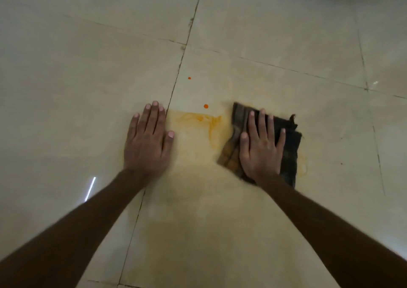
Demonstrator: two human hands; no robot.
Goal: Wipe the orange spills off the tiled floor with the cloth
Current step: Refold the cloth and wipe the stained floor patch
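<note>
Beige tiled floor (88, 89): dark cloth (288, 147), orange smear (198, 120), two orange drops (206, 106).

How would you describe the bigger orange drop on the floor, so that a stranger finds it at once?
Start from the dark grout line that runs away from the left hand. Right of it lies the smeared orange stain between the left hand and the cloth. The bigger orange drop sits just beyond the smear's far edge; the smaller drop lies farther away.

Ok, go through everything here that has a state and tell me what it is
Cloth: folded, flat on floor, stained orange.
Right hand: pressed flat on cloth.
Left hand: flat on bare tile, empty.
Orange smear: thin, partly wiped.
Near orange drop: untouched.
Far orange drop: untouched.
</note>
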